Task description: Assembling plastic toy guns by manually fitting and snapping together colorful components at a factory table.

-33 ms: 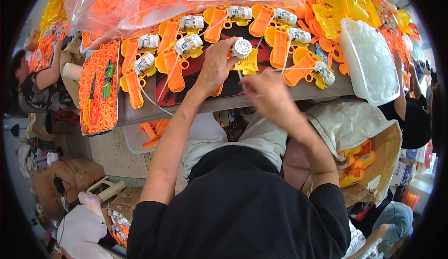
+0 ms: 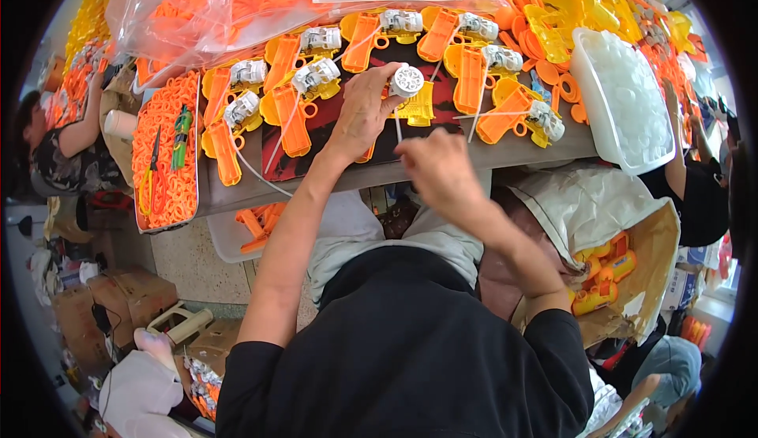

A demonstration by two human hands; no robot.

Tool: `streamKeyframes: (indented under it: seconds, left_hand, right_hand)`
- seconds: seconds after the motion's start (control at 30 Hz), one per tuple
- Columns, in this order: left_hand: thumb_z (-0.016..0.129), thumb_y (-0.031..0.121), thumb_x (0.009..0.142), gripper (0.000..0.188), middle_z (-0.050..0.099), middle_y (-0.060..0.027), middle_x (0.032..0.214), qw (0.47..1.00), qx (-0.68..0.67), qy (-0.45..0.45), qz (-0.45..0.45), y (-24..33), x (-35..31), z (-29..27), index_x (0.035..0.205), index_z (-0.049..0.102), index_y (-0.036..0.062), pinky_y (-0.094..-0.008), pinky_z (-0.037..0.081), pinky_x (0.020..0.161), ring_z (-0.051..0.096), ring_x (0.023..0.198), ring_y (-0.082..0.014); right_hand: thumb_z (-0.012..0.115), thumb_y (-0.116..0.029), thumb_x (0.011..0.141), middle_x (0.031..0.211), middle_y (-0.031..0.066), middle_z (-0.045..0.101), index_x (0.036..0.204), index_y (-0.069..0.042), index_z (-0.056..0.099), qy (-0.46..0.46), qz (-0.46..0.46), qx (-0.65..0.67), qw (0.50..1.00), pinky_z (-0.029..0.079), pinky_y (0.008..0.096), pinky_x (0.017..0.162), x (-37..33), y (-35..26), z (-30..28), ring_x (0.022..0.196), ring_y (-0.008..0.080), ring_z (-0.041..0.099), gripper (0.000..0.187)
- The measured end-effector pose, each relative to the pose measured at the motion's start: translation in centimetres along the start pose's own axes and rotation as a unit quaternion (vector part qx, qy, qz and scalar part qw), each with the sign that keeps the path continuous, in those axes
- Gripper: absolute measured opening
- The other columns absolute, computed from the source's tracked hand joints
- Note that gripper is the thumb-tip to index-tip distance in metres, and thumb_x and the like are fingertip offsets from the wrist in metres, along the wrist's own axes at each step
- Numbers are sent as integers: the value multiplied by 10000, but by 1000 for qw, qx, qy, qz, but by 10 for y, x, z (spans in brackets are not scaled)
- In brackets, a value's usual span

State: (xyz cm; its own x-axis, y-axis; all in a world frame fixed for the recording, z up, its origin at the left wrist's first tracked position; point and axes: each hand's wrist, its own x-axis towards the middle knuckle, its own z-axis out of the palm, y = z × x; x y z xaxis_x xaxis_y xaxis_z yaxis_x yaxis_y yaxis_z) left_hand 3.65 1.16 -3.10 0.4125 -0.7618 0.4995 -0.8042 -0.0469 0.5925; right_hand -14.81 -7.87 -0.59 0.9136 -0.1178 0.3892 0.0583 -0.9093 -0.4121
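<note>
My left hand is closed around a white plastic cylinder, its round face with several holes turned up. It holds the cylinder above a yellow toy-body part, which lies partly behind. A thin white strip runs down from beneath the cylinder toward me. At the lower end of this strip my right hand is closed, with curled fingers pinching there. Around both hands lie several orange and yellow toy-gun halves with white mechanisms set in them; white strips trail from some.
On the left stands a tray of orange rings with scissors and green-handled tools on top. A white tub of translucent parts is at the right. Yellow parts fill a sack below. Co-workers sit at both sides.
My right hand has moved slightly down toward me and looks less blurred. The left hand still holds the white cylinder in nearly the same spot.
</note>
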Motion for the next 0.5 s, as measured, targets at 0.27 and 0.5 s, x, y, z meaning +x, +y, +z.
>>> streamKeyframes:
  seconds: [0.27,0.5]
  left_hand:
    - [665,177,980,475,605,-157,1295,1000,6,18,14,-2,0,-2,1405,497,48,-449,409,1057,564,1220,-345]
    - [705,116,915,491,631,-99,1201,999,-3,47,29,1,3,4,1367,514,91,-461,413,1016,599,1152,-312]
  right_hand:
    - [762,-217,862,1303,122,579,951,-120,723,215,174,-102,955,260,546,1111,46,39,24,1273,366,450,136]
    - [787,-250,842,1543,167,424,1008,-123,783,150,205,-51,966,70,616,1216,48,46,37,1452,395,293,209]
